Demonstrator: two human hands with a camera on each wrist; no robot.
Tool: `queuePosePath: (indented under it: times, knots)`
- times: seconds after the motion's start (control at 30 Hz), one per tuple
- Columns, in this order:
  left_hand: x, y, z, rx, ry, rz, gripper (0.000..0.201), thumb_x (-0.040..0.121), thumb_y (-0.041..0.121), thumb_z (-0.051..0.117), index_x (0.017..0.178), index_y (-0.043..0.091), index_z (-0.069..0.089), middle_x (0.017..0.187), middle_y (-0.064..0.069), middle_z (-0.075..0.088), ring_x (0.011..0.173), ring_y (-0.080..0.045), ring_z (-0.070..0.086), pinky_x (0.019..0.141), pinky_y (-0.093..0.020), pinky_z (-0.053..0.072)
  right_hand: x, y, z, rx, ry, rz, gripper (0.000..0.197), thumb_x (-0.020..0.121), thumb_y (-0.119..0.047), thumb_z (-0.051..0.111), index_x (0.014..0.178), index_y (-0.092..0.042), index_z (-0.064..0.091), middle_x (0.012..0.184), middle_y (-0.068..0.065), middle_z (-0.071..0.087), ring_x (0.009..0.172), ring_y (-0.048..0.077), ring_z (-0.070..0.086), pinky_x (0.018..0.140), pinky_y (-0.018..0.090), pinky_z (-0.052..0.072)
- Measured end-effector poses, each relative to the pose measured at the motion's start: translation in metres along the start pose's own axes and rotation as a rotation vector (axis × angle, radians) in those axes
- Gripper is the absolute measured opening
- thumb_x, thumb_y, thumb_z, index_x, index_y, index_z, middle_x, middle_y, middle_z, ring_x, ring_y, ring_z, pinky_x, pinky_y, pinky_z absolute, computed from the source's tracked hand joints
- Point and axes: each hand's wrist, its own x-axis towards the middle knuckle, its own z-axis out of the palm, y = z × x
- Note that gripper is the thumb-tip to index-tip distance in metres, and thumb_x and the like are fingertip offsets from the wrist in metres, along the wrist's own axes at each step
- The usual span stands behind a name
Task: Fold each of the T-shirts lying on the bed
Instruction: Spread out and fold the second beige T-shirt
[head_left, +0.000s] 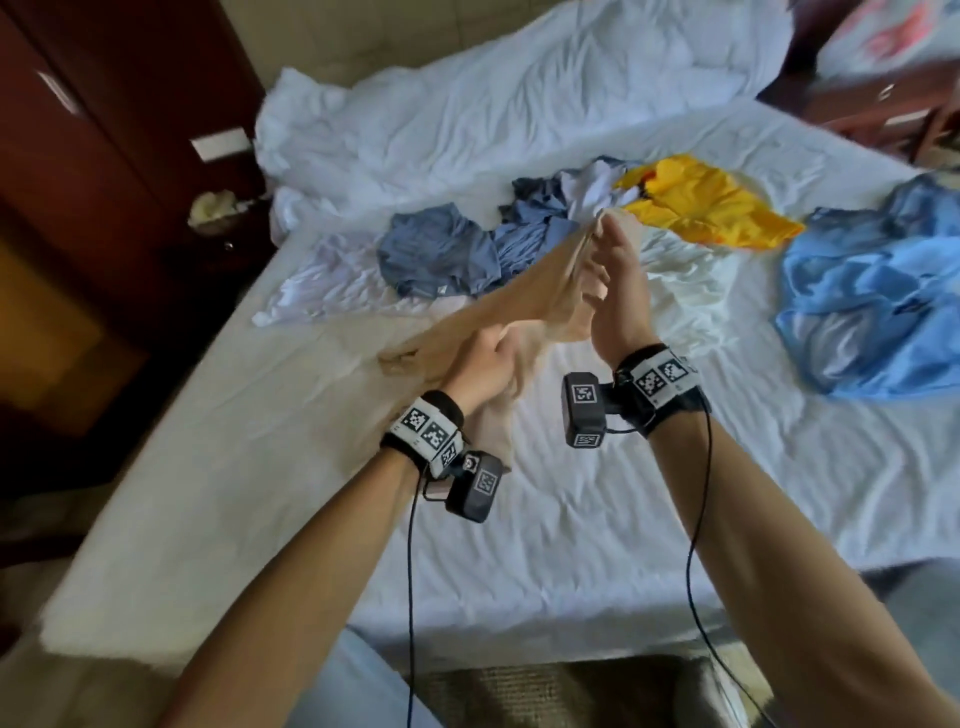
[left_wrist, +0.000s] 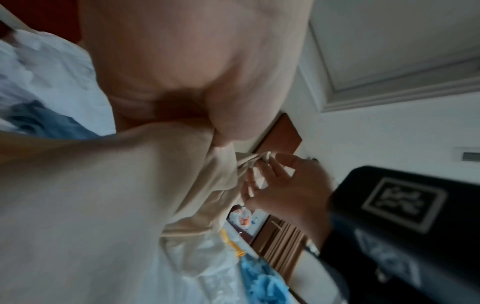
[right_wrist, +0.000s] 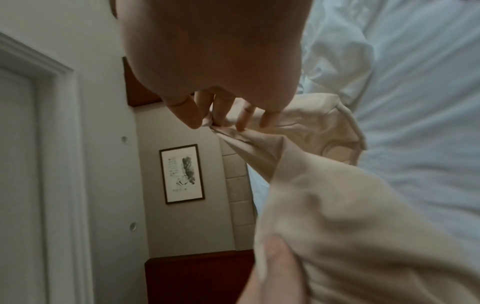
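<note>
Above the white-sheeted bed (head_left: 597, 519), my left hand (head_left: 483, 358) bunches the soft beige cotton T-shirt (head_left: 524, 291); right hand (head_left: 618, 291) pinches its far edge. Step: shaking open 1st shirt. Next, I reckon: spread flat w/ both hands.

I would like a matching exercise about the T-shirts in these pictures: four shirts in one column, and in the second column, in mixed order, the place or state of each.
Column 1
1. beige T-shirt
2. yellow T-shirt
3. bright blue T-shirt
4. grey-blue T-shirt

Column 2
A. crumpled at the right edge of the bed
B. held up by the left hand and the right hand
C. crumpled left of the raised hands
D. spread out beyond the right hand

Pairs: 1-B, 2-D, 3-A, 4-C
</note>
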Motion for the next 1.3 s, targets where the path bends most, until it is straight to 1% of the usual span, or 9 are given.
queuePosePath:
  times: [0.07, 0.2, 0.37, 0.5, 0.63, 0.77, 1.07, 1.2, 1.3]
  knots:
    - [-0.011, 0.039, 0.001, -0.067, -0.005, 0.061, 0.034, 0.110, 0.028, 0.039, 0.102, 0.005, 0.062, 0.085, -0.009, 0.063, 0.077, -0.012, 0.059, 0.073, -0.027, 0.045, -0.007, -0.022, -0.009, 0.000, -0.045, -0.060, 0.047, 0.086, -0.020, 0.050, 0.130, -0.033, 0.062, 0.124, -0.010, 0.059, 0.116, 0.016, 0.055, 0.091, 0.040, 0.044]
    - [-0.027, 0.119, -0.006, -0.179, 0.017, 0.170, 0.026, 0.107, 0.033, 0.042, 0.088, 0.018, 0.051, 0.072, -0.002, 0.039, 0.067, -0.014, 0.041, 0.064, -0.032, 0.031, -0.028, -0.093, -0.021, 0.109, -0.156, -0.172, 0.047, 0.086, -0.010, 0.049, 0.126, -0.034, 0.052, 0.102, -0.012, 0.055, 0.088, 0.009, 0.054, 0.072, 0.023, 0.041]
    - [-0.054, 0.184, -0.034, -0.389, 0.120, 0.225, 0.020, 0.100, 0.028, 0.051, 0.082, 0.018, 0.053, 0.075, -0.006, 0.044, 0.071, -0.019, 0.044, 0.063, -0.033, 0.032, -0.059, -0.196, -0.015, 0.067, -0.208, -0.251, 0.060, 0.095, -0.018, 0.046, 0.151, -0.040, 0.042, 0.141, -0.013, 0.050, 0.139, 0.018, 0.046, 0.105, 0.038, 0.041]
    - [-0.068, 0.175, -0.055, -0.398, 0.133, 0.180, 0.019, 0.094, 0.032, 0.061, 0.077, 0.023, 0.064, 0.066, -0.001, 0.057, 0.067, -0.023, 0.058, 0.059, -0.039, 0.046, -0.067, -0.225, 0.012, -0.038, -0.238, -0.288, 0.056, 0.100, -0.028, 0.047, 0.155, -0.036, 0.039, 0.142, -0.018, 0.050, 0.137, 0.015, 0.046, 0.101, 0.041, 0.047]
    - [-0.078, 0.121, -0.055, -0.313, 0.050, 0.042, 0.010, 0.097, 0.019, 0.063, 0.096, 0.009, 0.063, 0.066, -0.008, 0.059, 0.058, -0.023, 0.060, 0.053, -0.030, 0.047, -0.051, -0.180, 0.031, -0.266, -0.307, -0.176, 0.054, 0.099, -0.036, 0.049, 0.152, -0.039, 0.041, 0.152, -0.014, 0.047, 0.142, 0.014, 0.043, 0.112, 0.057, 0.035]
    - [-0.094, 0.042, -0.047, -0.181, -0.034, -0.154, 0.004, 0.094, 0.006, 0.063, 0.093, 0.002, 0.062, 0.056, -0.006, 0.056, 0.042, -0.014, 0.050, 0.040, -0.021, 0.034, -0.033, -0.077, 0.039, -0.372, -0.348, 0.076, 0.059, 0.089, -0.049, 0.057, 0.147, -0.038, 0.050, 0.144, -0.007, 0.058, 0.135, 0.023, 0.051, 0.103, 0.054, 0.044]
    - [-0.131, -0.133, -0.041, 0.124, -0.319, -0.677, 0.020, 0.091, 0.012, 0.070, 0.075, 0.003, 0.065, 0.065, -0.010, 0.066, 0.047, -0.018, 0.060, 0.047, -0.024, 0.048, -0.086, 0.147, 0.027, -0.992, -0.522, 0.394, 0.057, 0.098, -0.037, 0.061, 0.152, -0.031, 0.045, 0.143, 0.001, 0.051, 0.111, 0.024, 0.059, 0.091, 0.043, 0.059]
    - [-0.118, -0.139, -0.048, 0.307, -0.245, -0.594, 0.016, 0.092, 0.021, 0.063, 0.082, 0.009, 0.060, 0.083, -0.016, 0.071, 0.066, -0.027, 0.069, 0.058, -0.029, 0.053, -0.079, 0.141, 0.014, -0.968, -0.461, 0.262, 0.050, 0.099, -0.024, 0.062, 0.147, -0.015, 0.053, 0.144, 0.010, 0.055, 0.121, 0.023, 0.056, 0.090, 0.027, 0.050]
    - [-0.092, -0.118, -0.033, 0.469, -0.213, -0.415, 0.021, 0.087, 0.024, 0.061, 0.070, 0.018, 0.051, 0.069, -0.006, 0.059, 0.063, -0.026, 0.057, 0.058, -0.032, 0.045, -0.064, 0.109, -0.009, -0.969, -0.404, 0.197, 0.044, 0.099, -0.023, 0.063, 0.141, -0.011, 0.057, 0.142, 0.013, 0.058, 0.127, 0.027, 0.057, 0.106, 0.035, 0.048]
